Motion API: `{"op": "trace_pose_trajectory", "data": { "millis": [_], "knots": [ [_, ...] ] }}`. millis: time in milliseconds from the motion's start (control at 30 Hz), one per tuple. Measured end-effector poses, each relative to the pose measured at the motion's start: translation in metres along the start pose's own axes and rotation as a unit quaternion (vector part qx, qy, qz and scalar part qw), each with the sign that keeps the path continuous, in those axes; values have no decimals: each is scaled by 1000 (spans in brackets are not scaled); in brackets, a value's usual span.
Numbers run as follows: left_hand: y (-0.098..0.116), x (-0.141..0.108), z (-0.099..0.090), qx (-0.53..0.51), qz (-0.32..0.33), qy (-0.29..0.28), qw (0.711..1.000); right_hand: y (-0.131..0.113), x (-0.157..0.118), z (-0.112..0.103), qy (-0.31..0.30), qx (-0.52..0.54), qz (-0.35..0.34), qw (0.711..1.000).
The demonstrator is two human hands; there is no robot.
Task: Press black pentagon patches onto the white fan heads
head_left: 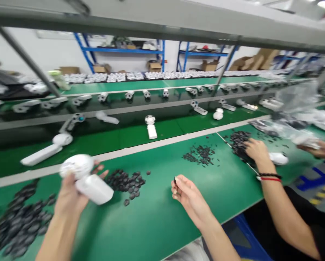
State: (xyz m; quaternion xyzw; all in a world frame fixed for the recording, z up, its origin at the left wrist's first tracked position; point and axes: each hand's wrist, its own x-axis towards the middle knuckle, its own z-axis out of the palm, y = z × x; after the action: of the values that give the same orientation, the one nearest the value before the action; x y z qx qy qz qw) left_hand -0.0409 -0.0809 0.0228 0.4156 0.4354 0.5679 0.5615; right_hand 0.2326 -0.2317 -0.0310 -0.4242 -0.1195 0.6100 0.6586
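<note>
Gripping a white handheld unit (94,188) low in the view, the person's left hand (68,197) is closed around the unit's rectangular body, and one finger splays outward past its edge. The unit's round domed head (76,166) sits above the hand, and the body slants down to the right. The unit appears held above the green bench mat (162,221), beside a heap of small black parts (125,183).

The person's right hand (191,203) is over the bare mat, touching no heap. Its thumb and forefinger are pinched together on a small dark piece (174,180), too small to identify, and the remaining fingers are curled loosely.

A second heap of black parts (21,226) lies at lower left, and a loose scatter of black parts (199,156) lies ahead of the right hand. Further right, a co-worker's hand (256,150), with a black and a red wristband (269,177), rests on a larger black heap (240,145), just beside a white domed part (278,158). The co-worker's other hand (313,148) is at a clear plastic bag (292,127). Assembled white units (151,131) stand along the shelf (119,136) beyond the bench. Blue racks (119,50) with cardboard boxes (154,66) stand in the background.
</note>
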Motion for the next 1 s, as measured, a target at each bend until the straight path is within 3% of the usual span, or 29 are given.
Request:
{"op": "trace_pose_trajectory", "data": {
  "millis": [100,233,333,433,533,633,733,800,833,900,967,1000],
  "knots": [
    [-7,14,10,10,-18,-14,1000,-7,14,17,-65,-85,1,994],
    [-12,38,41,28,-1,-97,995,-24,54,48,-111,-152,-56,981],
    [-23,57,55,-9,-4,-165,986,-36,94,77,-130,-154,-109,973],
    [-38,68,58,-18,-19,-191,981,-36,125,103,-159,-130,-125,971],
    [-57,72,56,-17,-8,-182,983,-21,138,122,-207,-119,-103,966],
    [-71,74,54,-7,34,-131,991,-6,138,131,-245,-124,-81,958],
    [-76,77,54,14,58,-111,992,0,136,132,-247,-189,-172,935],
    [-73,78,53,28,57,-130,989,-3,136,127,-216,-253,-334,882],
    [-71,78,53,30,56,-145,987,-7,136,123,-209,-279,-431,832],
    [-68,77,53,26,56,-166,984,-17,134,116,-236,-326,-594,697],
    [-66,75,52,16,61,-170,984,-29,131,109,-293,-370,-666,577],
    [-66,74,52,10,65,-165,984,-35,128,108,-313,-389,-677,541]
  ]
}}
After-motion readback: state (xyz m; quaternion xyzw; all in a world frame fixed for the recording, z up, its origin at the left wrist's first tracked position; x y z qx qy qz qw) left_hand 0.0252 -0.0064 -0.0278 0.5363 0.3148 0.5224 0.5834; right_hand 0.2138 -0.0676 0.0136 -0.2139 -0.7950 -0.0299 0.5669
